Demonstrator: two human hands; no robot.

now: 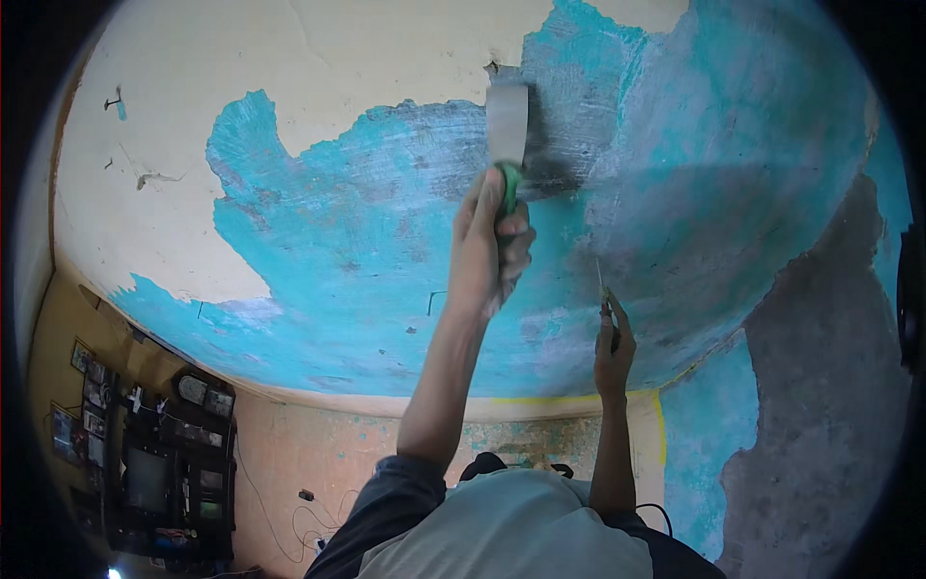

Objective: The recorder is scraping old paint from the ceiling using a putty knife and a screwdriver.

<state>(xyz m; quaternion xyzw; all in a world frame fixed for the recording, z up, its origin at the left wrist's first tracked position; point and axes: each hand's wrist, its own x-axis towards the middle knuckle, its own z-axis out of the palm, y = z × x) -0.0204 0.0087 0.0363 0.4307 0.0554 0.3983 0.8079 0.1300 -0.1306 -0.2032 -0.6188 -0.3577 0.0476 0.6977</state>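
My left hand (490,236) is raised to the wall, its fingers wrapped round the green handle of a paint scraper (507,124). The scraper's broad metal blade points upward against the wall, its tip near the edge of the cream paint layer (386,58). Around it lies exposed turquoise and grey wall surface (347,251). Lower and to the right, my right hand (613,343) is closed on a slim tool (600,280) with a greenish handle. Its thin blade is seen edge-on, so I cannot tell its exact kind.
Nails (114,102) stick out of the cream paint at upper left. A dark shelf unit (164,473) with a television and framed pictures stands at lower left. Flakes and thin cables (256,482) lie on the floor (280,434). A bare grey patch (820,386) covers the wall at right.
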